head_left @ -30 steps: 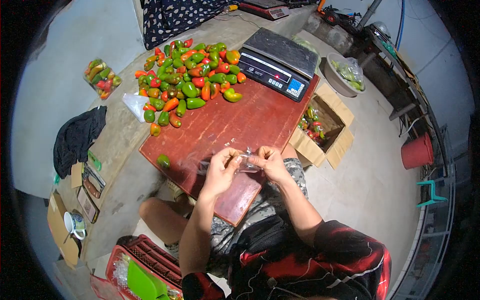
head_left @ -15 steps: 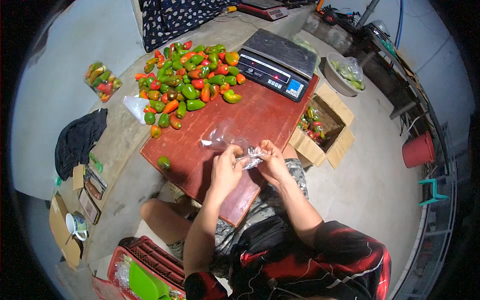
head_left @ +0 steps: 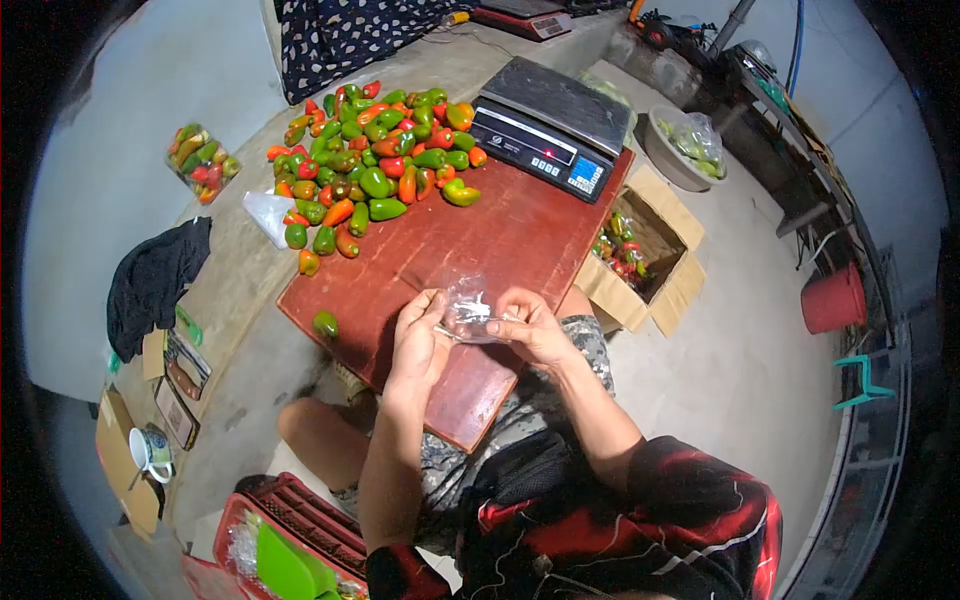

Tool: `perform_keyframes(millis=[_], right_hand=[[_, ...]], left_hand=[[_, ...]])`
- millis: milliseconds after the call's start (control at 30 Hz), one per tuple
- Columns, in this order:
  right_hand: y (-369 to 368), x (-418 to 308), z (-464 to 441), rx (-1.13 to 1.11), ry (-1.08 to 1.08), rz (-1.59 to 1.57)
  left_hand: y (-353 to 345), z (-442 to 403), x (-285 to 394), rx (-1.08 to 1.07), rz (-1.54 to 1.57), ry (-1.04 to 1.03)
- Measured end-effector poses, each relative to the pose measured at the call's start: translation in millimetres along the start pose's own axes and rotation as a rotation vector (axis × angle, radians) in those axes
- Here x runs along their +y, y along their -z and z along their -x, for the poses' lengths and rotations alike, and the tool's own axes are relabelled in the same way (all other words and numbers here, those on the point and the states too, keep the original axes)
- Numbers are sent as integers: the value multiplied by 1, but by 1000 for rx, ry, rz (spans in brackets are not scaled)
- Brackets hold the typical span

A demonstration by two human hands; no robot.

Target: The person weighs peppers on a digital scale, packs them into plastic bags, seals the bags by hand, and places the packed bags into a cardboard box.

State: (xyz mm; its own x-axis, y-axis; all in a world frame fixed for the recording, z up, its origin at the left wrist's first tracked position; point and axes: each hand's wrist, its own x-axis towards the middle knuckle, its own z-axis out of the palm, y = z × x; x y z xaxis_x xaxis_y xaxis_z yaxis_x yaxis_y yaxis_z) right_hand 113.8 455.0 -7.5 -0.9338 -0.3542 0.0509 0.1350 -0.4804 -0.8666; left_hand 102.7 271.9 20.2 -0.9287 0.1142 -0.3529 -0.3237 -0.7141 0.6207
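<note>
A clear plastic bag (head_left: 470, 300) is stretched between my two hands above the near part of the red table (head_left: 470, 240). My left hand (head_left: 420, 335) pinches its left edge between thumb and fingers. On the opposite side my right hand (head_left: 533, 325) grips the bag with the thumb on top. Nothing shows inside the bag. Beyond my hands, green, red and orange peppers (head_left: 375, 183) lie heaped at the table's far left. One lone green pepper (head_left: 326, 323) rests by the left table edge.
A digital scale (head_left: 550, 125) stands at the table's far right. Beside the table, an open cardboard box (head_left: 680, 235) holds bagged peppers. A red crate (head_left: 300, 515) with a green scoop (head_left: 290, 565) sits at lower left. A grey basin (head_left: 665, 150) is on the floor.
My hands have moved apart, spreading the bunched bag flat between them. The left hand has shifted left. The peppers and the scale stay in place.
</note>
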Motion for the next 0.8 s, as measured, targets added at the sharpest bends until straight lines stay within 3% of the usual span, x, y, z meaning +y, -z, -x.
perform_keyframes(millis=[33, 67, 100, 133, 200, 233, 300, 400, 467, 500, 533, 600, 633, 733, 800], right_hand=[[-1, -4, 1, 9, -3, -2], [-2, -9, 1, 25, -11, 492], [-2, -14, -1, 37, -22, 988], [-1, -16, -3, 47, -29, 987], [0, -17, -9, 130, 105, 1575], [-10, -25, -9, 184, -23, 1614], [-24, -38, -10, 265, -39, 1635], [-30, -48, -12, 319, -161, 1662], [-22, -23, -13, 278, -267, 1796], [-28, -22, -7, 257, -348, 1718], [-29, -20, -4, 194, -357, 1689], [-31, -15, 1, 175, -369, 1622], [-31, -15, 3, 176, -373, 1618], [-28, -28, -5, 163, -318, 1506], [-24, -33, -7, 335, -43, 1102]], left_hand=[[2, 2, 0, -36, 71, 66], [9, 0, 1, -35, 72, 76], [19, -3, 3, -189, 49, 74], [18, -1, 6, -342, 26, 75], [9, 5, 9, -355, 18, 75], [1, 9, 9, -385, -80, 39], [-7, 8, 2, -374, -366, -60], [2, -1, 2, -407, -1294, -509], [-3, -1, -4, -154, -1532, -816], [-11, 7, -1, -15, -1754, -561], [-10, 4, -2, -13, -1752, -564], [-1, 0, -11, 97, -1891, -886], [0, 0, -11, 42, -1922, -808], [-11, 3, -15, -46, -1790, -823], [-8, 0, -25, -105, -1772, -663]])
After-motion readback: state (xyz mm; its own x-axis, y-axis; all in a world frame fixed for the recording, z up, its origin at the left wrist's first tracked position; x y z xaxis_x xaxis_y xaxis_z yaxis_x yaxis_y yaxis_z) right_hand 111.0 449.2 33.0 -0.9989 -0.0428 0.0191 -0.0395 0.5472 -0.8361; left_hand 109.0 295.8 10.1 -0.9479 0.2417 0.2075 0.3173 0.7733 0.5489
